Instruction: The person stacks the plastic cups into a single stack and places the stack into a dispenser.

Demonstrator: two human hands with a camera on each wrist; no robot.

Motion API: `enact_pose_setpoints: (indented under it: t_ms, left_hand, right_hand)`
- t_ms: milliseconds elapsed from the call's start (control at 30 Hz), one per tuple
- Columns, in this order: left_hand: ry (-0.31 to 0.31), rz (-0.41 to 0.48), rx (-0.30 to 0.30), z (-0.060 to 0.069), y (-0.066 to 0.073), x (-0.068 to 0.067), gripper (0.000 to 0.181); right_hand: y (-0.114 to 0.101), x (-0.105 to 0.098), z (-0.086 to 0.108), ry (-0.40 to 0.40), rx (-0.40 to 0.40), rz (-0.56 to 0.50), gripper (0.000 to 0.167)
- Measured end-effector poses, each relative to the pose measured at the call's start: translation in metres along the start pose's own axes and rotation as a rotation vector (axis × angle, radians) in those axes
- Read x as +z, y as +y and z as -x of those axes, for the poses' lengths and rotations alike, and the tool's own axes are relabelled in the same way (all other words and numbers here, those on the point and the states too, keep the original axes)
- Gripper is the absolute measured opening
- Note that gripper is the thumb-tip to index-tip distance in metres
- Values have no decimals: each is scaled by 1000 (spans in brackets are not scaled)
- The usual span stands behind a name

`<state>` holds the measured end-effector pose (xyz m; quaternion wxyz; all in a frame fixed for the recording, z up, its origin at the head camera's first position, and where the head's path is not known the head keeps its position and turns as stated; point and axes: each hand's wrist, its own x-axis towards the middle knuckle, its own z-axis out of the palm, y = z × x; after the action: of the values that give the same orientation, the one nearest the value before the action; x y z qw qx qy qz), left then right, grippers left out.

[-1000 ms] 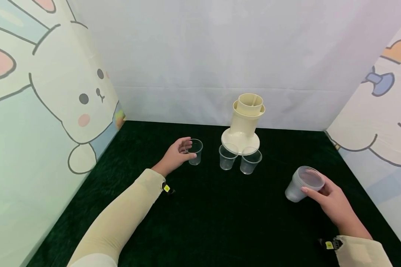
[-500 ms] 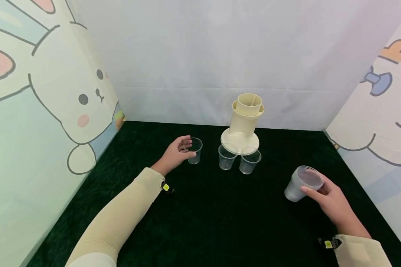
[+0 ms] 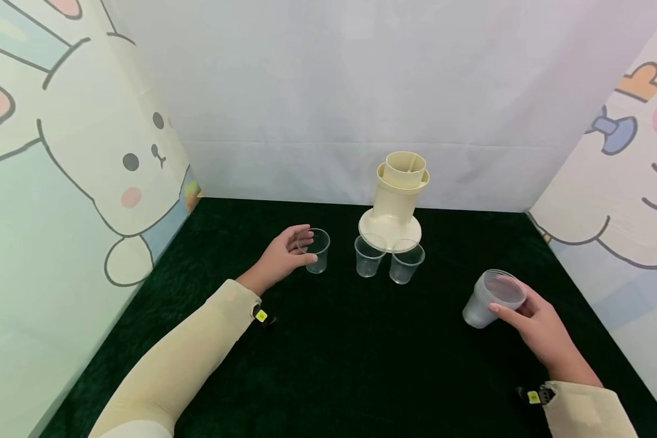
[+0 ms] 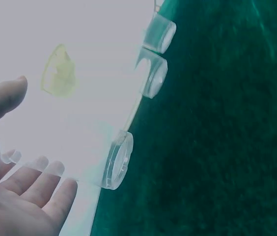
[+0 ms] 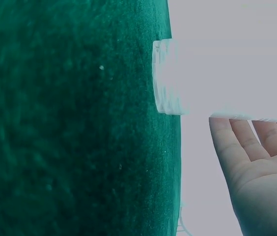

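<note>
In the head view my left hand (image 3: 281, 257) holds a clear plastic cup (image 3: 319, 263) upright by its side. The thumb is in front and the fingers show through the wall from behind. The left wrist view catches the cup's base (image 4: 118, 160) beyond the fingertips, its upper part washed out. At the right, my right hand (image 3: 544, 328) grips a stack of nested clear plastic cups (image 3: 487, 301), tilted, thumb on the near side. Its fingers (image 5: 249, 140) lie along the stack, which is overexposed in the right wrist view.
Two more clear cups, one on the left (image 3: 368, 263) and one on the right (image 3: 405, 266), stand upright before a cream cylindrical stand (image 3: 395, 207) with a round base. The dark green cloth (image 3: 361, 365) ends at a pale back curtain (image 3: 285, 173). Cartoon-printed panels flank both sides.
The left hand and its cup have shifted very slightly toward me. My right hand keeps its grip on the stack. The whole head view has moved a little.
</note>
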<state>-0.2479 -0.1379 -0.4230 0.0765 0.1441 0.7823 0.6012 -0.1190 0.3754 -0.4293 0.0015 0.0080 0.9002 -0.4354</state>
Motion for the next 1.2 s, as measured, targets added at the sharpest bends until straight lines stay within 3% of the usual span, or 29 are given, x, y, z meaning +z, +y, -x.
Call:
enact_pose_setpoints:
  t_ms: [400,700,800,1000,1200]
  left_hand:
    - [-43,6,34,6,31,5,75]
    - [-91,23,87,21,76,14,72]
    - [-102,14,94,17,79,15,72]
    - [-123,0,99,-1,71,18,73]
    - [-164,-7,158,-12,80,24,73]
  right_hand:
    - [-1,1,1,10,-6,-4,71]
    - [0,0,0,1,3,1,72]
    - [-1,1,-1,-3,11,7,74]
    - [-1,2,0,-18,17,-20,74]
    - [1,1,0,-13,11,-35,73]
